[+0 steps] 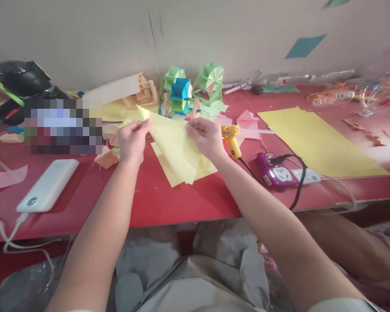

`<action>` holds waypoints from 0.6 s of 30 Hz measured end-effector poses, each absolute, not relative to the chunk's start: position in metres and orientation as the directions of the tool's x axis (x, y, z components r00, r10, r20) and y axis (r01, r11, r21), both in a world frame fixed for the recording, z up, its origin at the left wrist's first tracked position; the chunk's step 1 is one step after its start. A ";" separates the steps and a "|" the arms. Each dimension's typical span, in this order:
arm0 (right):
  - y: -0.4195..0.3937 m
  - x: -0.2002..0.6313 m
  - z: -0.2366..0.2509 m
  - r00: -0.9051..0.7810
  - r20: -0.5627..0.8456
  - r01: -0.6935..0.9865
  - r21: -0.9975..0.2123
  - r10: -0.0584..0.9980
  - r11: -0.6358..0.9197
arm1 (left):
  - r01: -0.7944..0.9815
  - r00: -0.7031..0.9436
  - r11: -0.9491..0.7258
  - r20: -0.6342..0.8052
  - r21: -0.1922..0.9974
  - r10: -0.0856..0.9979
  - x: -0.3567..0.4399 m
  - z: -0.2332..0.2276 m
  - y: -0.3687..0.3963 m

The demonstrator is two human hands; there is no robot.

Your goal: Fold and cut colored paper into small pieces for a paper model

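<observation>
A sheet of pale yellow paper (pixel 173 145) is held up between my two hands, its upper left corner pointing up. My left hand (pixel 133 139) pinches its left edge between thumb and fingers. At its upper right, my right hand (pixel 207 138) is closed on the paper, with the fingertips partly hidden. More yellow paper (pixel 164 171) lies under it on the red table (pixel 182 208). A yellow glue gun (pixel 233 141) with a clear glue stick rests just right of my right hand. Behind the sheet stand folded green paper shapes (pixel 211 80) and a blue one (pixel 181 89).
On the right are a purple power socket (pixel 275 171) with cords and a stack of yellow paper (pixel 321 141). A white power bank (pixel 48 186) with a cable lies left. A black object (pixel 19 82) stands back left. Another person's leg (pixel 347 247) is at lower right.
</observation>
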State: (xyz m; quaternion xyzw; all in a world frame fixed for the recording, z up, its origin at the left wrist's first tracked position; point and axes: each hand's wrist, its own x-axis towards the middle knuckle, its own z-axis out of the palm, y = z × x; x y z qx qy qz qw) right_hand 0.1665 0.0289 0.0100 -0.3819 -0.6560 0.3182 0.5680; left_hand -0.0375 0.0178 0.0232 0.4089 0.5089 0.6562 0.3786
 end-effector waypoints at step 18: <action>0.029 0.173 0.007 -0.207 0.304 0.134 -0.933 0.930 0.334 | -0.059 -0.192 0.112 -0.122 0.992 0.974 -0.068 0.041 0.011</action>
